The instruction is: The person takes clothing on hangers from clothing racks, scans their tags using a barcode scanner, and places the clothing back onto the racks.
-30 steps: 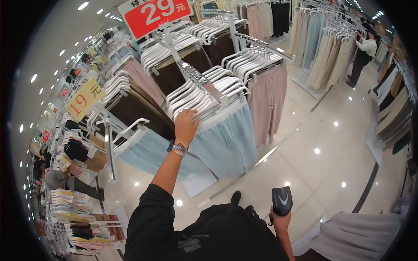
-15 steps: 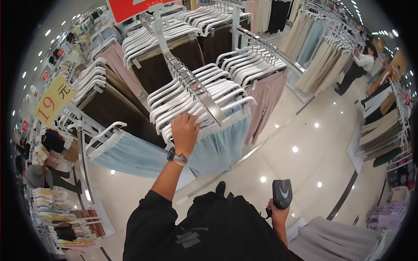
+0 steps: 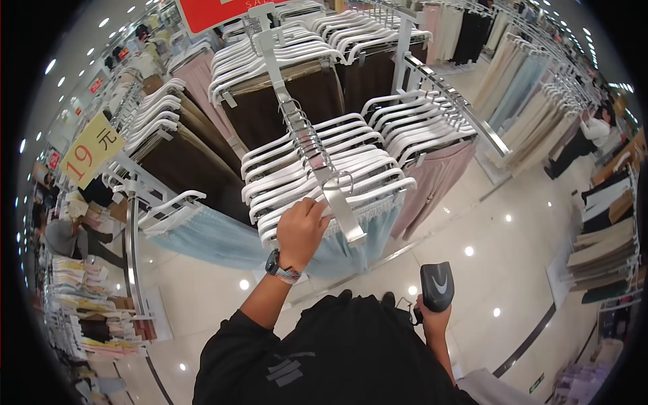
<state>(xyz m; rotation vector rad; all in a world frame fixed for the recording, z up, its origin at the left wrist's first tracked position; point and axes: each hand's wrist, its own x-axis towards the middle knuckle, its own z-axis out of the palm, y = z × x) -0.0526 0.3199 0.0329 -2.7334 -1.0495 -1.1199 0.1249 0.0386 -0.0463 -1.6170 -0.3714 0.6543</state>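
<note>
My left hand, with a watch on the wrist, is closed around the front white hanger of a row on the central metal arm. Light blue pants with a gathered waistband hang below it, partly hidden by the hand. Lower right, my right hand grips a dark handheld barcode scanner, held away from the rack. Another light blue garment hangs from a hanger to the left of my left hand.
Dark brown pants and pink pants hang on neighbouring arms. A yellow price sign stands at left, a red sale sign above. One person stands at right, another at left.
My view has shifted, so the rack sits lower and further right. My left hand has slid along the front hanger toward the metal arm. The scanner stays in my right hand.
</note>
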